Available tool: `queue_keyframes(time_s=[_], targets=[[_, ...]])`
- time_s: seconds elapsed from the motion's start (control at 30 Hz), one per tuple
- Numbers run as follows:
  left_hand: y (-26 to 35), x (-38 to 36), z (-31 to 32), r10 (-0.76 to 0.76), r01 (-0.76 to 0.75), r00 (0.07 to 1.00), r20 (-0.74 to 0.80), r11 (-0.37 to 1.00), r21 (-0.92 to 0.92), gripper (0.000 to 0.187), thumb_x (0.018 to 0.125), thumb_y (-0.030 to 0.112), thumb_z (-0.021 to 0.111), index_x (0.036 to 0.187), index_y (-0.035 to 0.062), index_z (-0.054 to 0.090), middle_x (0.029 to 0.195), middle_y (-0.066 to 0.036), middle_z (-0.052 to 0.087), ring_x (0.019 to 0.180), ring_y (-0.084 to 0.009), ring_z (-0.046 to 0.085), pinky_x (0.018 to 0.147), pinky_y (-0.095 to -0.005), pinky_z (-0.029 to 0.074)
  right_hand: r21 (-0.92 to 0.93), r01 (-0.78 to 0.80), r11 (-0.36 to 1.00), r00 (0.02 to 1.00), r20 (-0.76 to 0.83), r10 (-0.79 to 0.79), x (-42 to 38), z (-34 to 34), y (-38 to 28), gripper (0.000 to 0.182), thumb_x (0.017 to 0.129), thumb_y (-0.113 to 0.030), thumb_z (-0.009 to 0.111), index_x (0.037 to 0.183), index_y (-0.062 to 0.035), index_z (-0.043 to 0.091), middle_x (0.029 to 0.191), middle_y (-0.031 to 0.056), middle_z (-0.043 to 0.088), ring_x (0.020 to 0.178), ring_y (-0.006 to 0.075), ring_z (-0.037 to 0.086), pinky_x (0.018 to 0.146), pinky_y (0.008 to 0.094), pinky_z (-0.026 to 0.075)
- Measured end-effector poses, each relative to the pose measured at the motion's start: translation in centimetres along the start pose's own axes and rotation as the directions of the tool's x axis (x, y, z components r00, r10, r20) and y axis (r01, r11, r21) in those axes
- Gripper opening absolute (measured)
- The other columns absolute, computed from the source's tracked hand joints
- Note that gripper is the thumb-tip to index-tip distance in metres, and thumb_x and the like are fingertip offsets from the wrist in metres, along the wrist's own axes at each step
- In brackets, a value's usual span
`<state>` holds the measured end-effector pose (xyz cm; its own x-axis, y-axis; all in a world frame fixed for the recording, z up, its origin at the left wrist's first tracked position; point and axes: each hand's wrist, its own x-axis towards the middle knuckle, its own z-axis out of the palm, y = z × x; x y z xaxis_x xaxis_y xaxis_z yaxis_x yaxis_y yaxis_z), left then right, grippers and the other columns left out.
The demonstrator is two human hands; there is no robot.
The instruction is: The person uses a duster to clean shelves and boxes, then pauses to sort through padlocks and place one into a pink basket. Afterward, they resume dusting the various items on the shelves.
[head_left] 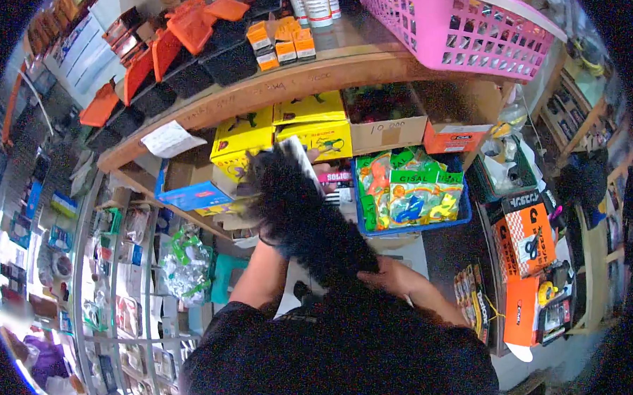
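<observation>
1. The right hand (389, 276) is wrapping its grip around the near end of a fluffy black duster (312, 222).
2. The left hand (324, 172) is mostly hiding behind the duster; its visible fingers are apparently pinching the edge of a tilted white box (302, 160).
3. The duster is slanting across the body toward the shelf (293, 85), its far tuft overlapping the white box. It should be handling as light, soft and floppy; its near end is offering the surest hold.
4. Beyond, yellow boxes (319, 135) are showing print too small to read surely, while a cardboard box (388, 133) is bearing "10 000".
5. Beside them, a blue basket (417, 227) is holding green packets (410, 179) reading, seemingly, "GISAL".
6. Farther right, an orange box (534, 232) is displaying Japanese characters.
</observation>
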<state>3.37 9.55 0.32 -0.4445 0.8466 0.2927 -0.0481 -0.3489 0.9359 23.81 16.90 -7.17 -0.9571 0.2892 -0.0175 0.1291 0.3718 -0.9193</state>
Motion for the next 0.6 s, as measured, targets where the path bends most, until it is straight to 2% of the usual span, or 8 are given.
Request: queue_keyframes(time_s=[0.07, 0.13, 0.27, 0.33, 0.37, 0.4, 0.57, 0.6], targets=[[0.9, 0.0, 0.4, -0.081, -0.040, 0.987, -0.140, 0.717, -0.696, 0.041, 0.086, 0.035, 0.030, 0.118, 0.0106, 0.038, 0.117, -0.011, 0.043, 0.100, -0.0270, 0.047, 0.086, -0.0409, 0.038, 0.135, -0.007, 0.991, 1.000, -0.020, 0.009, 0.0, -0.6, -1.6, 0.032, 0.080, -0.030, 0.052, 0.095, -0.0024, 0.053, 0.062, 0.0049, 0.055, 0.053, 0.0092, 0.047, 0.045, 0.0246, 0.038], [0.7, 0.5, 0.5, -0.069, -0.123, 0.958, -0.277, 0.774, -0.621, 0.042, 0.086, 0.035, 0.029, 0.117, 0.0094, 0.041, 0.114, -0.007, 0.047, 0.102, -0.0233, 0.046, 0.086, -0.0378, 0.038, 0.386, -0.440, 0.811, 0.898, 0.171, 0.406, 0.5, -1.3, -3.6, 0.045, 0.079, -0.020, 0.053, 0.116, 0.0013, 0.038, 0.114, 0.0128, 0.047, 0.102, 0.0210, 0.044, 0.090, 0.0344, 0.033], [-0.7, -0.4, -1.5, 0.004, -0.014, 0.999, -0.042, 0.972, -0.233, 0.052, 0.084, 0.039, 0.033, 0.126, 0.0089, 0.023, 0.124, -0.012, 0.036, 0.105, -0.0264, 0.043, 0.085, -0.0420, 0.038, -0.083, -0.249, 0.965, 0.923, 0.280, 0.262, 0.9, 0.2, 0.2, 0.044, 0.079, -0.023, 0.053, 0.114, 0.0011, 0.041, 0.108, 0.0144, 0.051, 0.096, 0.0221, 0.048, 0.085, 0.0357, 0.036], [0.1, -1.3, -0.3, 0.149, -0.087, 0.988, 0.032, 0.726, -0.683, 0.052, 0.084, 0.043, 0.032, 0.124, 0.0110, 0.028, 0.123, -0.011, 0.037, 0.105, -0.0256, 0.043, 0.086, -0.0412, 0.038, 0.121, -0.213, 0.969, 0.968, 0.164, 0.192, 0.3, -1.7, -4.8, 0.039, 0.080, -0.026, 0.052, 0.108, 0.0007, 0.047, 0.103, 0.0147, 0.054, 0.093, 0.0222, 0.050, 0.084, 0.0360, 0.036], [0.9, -0.7, -0.1, -0.058, -0.114, 0.969, -0.241, 0.758, -0.643, 0.051, 0.084, 0.047, 0.031, 0.122, 0.0128, 0.033, 0.120, -0.010, 0.041, 0.105, -0.0253, 0.044, 0.088, -0.0404, 0.036, 0.118, -0.215, 0.970, 0.966, 0.169, 0.194, 0.4, -1.4, -3.9, 0.039, 0.080, -0.026, 0.052, 0.108, 0.0007, 0.047, 0.103, 0.0147, 0.054, 0.093, 0.0222, 0.050, 0.084, 0.0360, 0.036], [0.4, -0.4, -1.2, 0.242, -0.013, 0.968, 0.074, 0.340, -0.940, 0.053, 0.083, 0.050, 0.029, 0.120, 0.0123, 0.038, 0.117, -0.009, 0.045, 0.101, -0.0255, 0.047, 0.088, -0.0397, 0.036, 0.152, -0.333, 0.931, 0.935, 0.182, 0.305, 0.7, -0.9, -3.0, 0.041, 0.080, -0.028, 0.051, 0.109, 0.0005, 0.046, 0.107, 0.0156, 0.051, 0.099, 0.0231, 0.046, 0.087, 0.0350, 0.034], [-0.4, -1.2, -0.9, 0.047, -0.039, 0.999, -0.004, 0.770, -0.637, 0.046, 0.085, 0.038, 0.032, 0.120, 0.0092, 0.034, 0.117, -0.010, 0.044, 0.099, -0.0247, 0.047, 0.087, -0.0383, 0.038, -0.167, -0.216, 0.962, 0.955, 0.168, 0.244, -0.1, -0.3, -3.6, 0.041, 0.080, -0.028, 0.051, 0.110, 0.0000, 0.045, 0.117, 0.0156, 0.044, 0.111, 0.0252, 0.037, 0.094, 0.0325, 0.026], [-0.1, -1.3, -0.7, 0.052, -0.042, 0.999, -0.005, 0.750, -0.660, 0.047, 0.085, 0.039, 0.032, 0.121, 0.0091, 0.032, 0.118, -0.010, 0.043, 0.101, -0.0247, 0.046, 0.088, -0.0398, 0.037, 0.151, -0.265, 0.952, 0.957, 0.164, 0.241, -0.1, 0.1, -2.6, 0.042, 0.080, -0.028, 0.051, 0.110, 0.0001, 0.045, 0.117, 0.0154, 0.044, 0.111, 0.0261, 0.037, 0.095, 0.0324, 0.026]])
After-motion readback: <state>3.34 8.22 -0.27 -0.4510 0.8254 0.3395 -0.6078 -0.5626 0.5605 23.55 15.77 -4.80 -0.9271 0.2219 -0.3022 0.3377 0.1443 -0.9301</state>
